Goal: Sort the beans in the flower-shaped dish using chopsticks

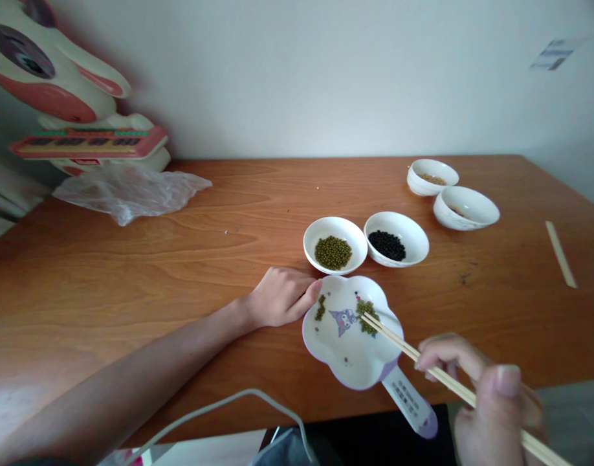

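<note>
The bare left forearm [146,382] is stretching in from the lower left corner to the wrist [243,315]; the left hand [283,296] is showing its back, its thumb [307,301] extending rightward. At lower right, the right hand [491,401] is hovering nearer the camera, bent fingers [455,349] gripping, the right thumb [497,404] pointing upward.

Four round white bowls [414,243] stand twelve-to-two o'clock from one flower-shaped, purple-edged white dish [338,353], two pale wooden chopsticks [404,347] at three.
</note>
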The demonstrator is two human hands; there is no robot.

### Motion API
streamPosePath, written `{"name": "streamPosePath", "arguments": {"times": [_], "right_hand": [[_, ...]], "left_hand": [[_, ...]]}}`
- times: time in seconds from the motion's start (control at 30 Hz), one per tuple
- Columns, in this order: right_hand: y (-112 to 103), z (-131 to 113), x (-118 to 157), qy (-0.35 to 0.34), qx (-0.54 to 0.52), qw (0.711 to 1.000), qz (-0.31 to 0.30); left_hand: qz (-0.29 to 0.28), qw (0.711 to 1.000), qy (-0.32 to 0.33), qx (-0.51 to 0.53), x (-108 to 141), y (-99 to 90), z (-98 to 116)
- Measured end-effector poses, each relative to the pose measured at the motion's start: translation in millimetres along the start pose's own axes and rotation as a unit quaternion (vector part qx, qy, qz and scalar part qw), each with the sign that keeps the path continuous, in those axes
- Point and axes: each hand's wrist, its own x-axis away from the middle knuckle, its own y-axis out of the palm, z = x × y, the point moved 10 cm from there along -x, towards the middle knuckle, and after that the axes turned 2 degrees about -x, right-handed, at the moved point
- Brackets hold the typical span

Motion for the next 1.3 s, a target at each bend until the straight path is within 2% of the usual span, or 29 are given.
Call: {"name": "streamPosePath", "arguments": {"times": [0.13, 0.2, 0.5, 0.77, 1.3], "right_hand": [[8.4, 6.9, 6.0, 0.078, -0.025, 0.996, -0.021], [11.0, 6.2, 7.3, 0.096, -0.032, 0.994, -0.026], [19.6, 0.6, 6.0, 0.069, -0.047, 0.995, -0.053], [14.4, 2.9, 5.6, 0.071, -0.051, 0.996, -0.017], [26.6, 1.8, 0.2, 0.056, -0.045, 0.996, -0.043]], "left_hand": [[0.003, 1.000, 0.001, 0.007, 0.5, 1.0, -1.1], [0.002, 1.000, 0.003, 0.010, 0.6, 2.1, -1.3], [0.004, 1.000, -0.002, 0.014, -0.1, 2.0, -2.5], [0.007, 1.000, -0.004, 0.015, -0.6, -0.6, -0.3], [0.003, 1.000, -0.001, 0.010, -0.5, 1.8, -1.7]]}}
